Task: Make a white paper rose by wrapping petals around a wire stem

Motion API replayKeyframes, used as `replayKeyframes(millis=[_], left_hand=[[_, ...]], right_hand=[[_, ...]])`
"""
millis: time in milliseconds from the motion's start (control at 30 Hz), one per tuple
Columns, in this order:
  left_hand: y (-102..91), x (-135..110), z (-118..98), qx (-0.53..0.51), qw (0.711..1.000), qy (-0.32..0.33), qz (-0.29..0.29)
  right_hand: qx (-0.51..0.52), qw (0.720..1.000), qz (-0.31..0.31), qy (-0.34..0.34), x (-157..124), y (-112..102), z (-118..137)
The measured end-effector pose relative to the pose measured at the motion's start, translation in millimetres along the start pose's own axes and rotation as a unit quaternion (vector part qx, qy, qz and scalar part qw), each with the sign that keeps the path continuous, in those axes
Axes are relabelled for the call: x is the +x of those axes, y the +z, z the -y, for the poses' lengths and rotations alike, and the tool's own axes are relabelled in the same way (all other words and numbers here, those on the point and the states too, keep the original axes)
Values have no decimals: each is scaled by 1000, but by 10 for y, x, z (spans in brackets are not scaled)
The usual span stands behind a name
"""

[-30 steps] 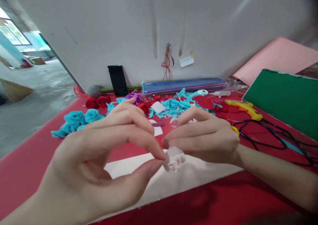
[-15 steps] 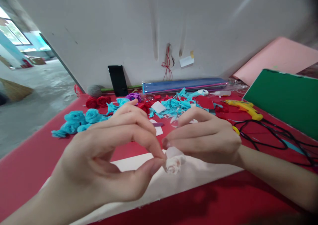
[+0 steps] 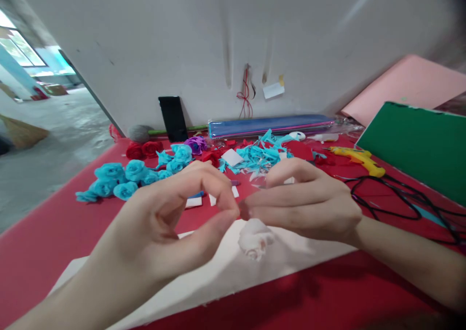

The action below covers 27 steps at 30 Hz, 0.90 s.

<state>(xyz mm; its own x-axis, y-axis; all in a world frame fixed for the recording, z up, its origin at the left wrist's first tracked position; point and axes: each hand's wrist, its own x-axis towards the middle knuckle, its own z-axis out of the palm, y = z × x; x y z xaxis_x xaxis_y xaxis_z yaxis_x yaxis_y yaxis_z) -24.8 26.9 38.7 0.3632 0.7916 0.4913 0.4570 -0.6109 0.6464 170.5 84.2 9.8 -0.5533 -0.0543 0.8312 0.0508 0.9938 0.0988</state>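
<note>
My left hand is pinched thumb to forefinger; whether anything sits between, I cannot tell. My right hand grasps the white flower beneath its curled fingers, over the white sheet. Beyond lie blue roses and, right of them, blue scraps, then a phone against the wall

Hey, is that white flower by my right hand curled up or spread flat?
Curled up: the white flower shows rounded, overlapping layers around a small whorl, just below the right hand's fingers.
</note>
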Motion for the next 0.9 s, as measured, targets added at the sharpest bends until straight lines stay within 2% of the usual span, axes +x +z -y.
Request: replayKeyframes(millis=[67, 200, 267, 467, 700, 900], left_hand=[[-25, -12, 8, -13, 1000, -13, 11], [-40, -24, -1, -49, 994, -36, 87], [-28, -20, -15, -75, 991, -39, 108], [9, -6, -29, -114, 988, -65, 76], [37, -3, -12, -159, 977, -103, 95], [49, -13, -2, -203, 969, -120, 78]], right_hand=[[-1, 1000, 4, -5, -6, -7, -19], [-2, 999, 1, -39, -24, -15, -63], [-4, 1000, 1, -30, -31, -15, -63], [1, 999, 22, 33, -28, -13, -3], [3, 999, 23, 24, -25, -23, -6], [10, 1000, 17, 22, -31, -5, -15]])
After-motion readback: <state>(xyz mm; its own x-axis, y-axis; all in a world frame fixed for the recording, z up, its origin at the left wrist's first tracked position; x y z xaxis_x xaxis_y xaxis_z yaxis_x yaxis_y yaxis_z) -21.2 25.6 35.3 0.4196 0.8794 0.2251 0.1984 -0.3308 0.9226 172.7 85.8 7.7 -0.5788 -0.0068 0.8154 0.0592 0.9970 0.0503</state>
